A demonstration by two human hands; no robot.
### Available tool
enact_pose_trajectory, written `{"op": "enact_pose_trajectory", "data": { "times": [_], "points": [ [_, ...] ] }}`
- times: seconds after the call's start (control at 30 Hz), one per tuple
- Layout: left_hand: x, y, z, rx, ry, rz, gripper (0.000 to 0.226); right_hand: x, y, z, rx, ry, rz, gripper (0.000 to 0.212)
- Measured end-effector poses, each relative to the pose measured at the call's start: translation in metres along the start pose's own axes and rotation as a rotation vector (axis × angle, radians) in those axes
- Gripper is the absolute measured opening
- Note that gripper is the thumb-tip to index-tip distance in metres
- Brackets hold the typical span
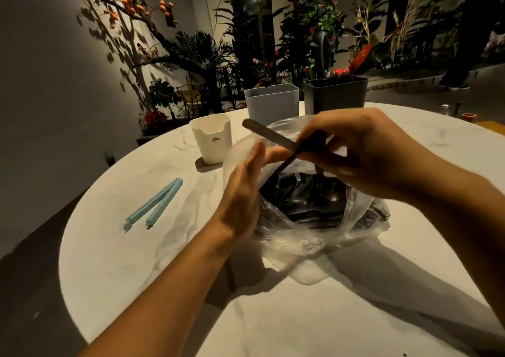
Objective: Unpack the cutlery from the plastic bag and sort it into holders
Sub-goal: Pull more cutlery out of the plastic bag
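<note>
A clear plastic bag [306,236] lies open in the middle of the white marble table [153,247], with dark cutlery [308,195] inside it. My right hand [366,154] pinches a dark knife [269,135] above the bag's mouth, its blade pointing up and to the left. My left hand [246,190] holds the bag's left rim, fingers fairly straight against the plastic. Behind the bag stand three holders: a white one [211,140] at the left, a pale blue one [270,101] in the middle and a dark grey one [337,94] at the right.
A light blue bag clip [155,205] lies open on the table left of the bag. Plants and a tree with orange fruit fill the space behind the table. Small objects sit at the far right table edge [468,116].
</note>
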State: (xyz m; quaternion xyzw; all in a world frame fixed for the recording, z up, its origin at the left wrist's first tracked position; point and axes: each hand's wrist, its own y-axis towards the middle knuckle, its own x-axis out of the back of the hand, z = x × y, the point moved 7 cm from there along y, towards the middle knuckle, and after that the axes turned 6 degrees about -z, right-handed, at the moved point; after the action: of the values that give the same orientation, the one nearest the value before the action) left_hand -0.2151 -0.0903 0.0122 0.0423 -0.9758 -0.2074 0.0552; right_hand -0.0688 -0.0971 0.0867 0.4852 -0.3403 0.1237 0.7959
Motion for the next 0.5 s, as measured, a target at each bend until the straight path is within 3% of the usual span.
{"op": "enact_pose_trajectory", "data": {
  "times": [0.1,0.23,0.4,0.5],
  "points": [
    [-0.003,0.003,-0.001,0.021,-0.030,-0.052,0.048,0.001,0.010,-0.003,-0.071,0.042,0.045,0.021],
    [-0.004,0.006,-0.017,-0.180,0.145,-0.123,0.077,0.003,0.020,-0.001,-0.106,0.028,0.099,0.021],
    [-0.016,0.003,-0.037,-0.188,0.133,0.034,0.034,0.014,0.030,0.016,-0.086,-0.052,0.119,0.022],
    [-0.023,0.000,-0.049,-0.187,0.126,0.093,0.026,0.025,0.034,0.025,-0.098,-0.051,0.152,0.018]
  ]
}}
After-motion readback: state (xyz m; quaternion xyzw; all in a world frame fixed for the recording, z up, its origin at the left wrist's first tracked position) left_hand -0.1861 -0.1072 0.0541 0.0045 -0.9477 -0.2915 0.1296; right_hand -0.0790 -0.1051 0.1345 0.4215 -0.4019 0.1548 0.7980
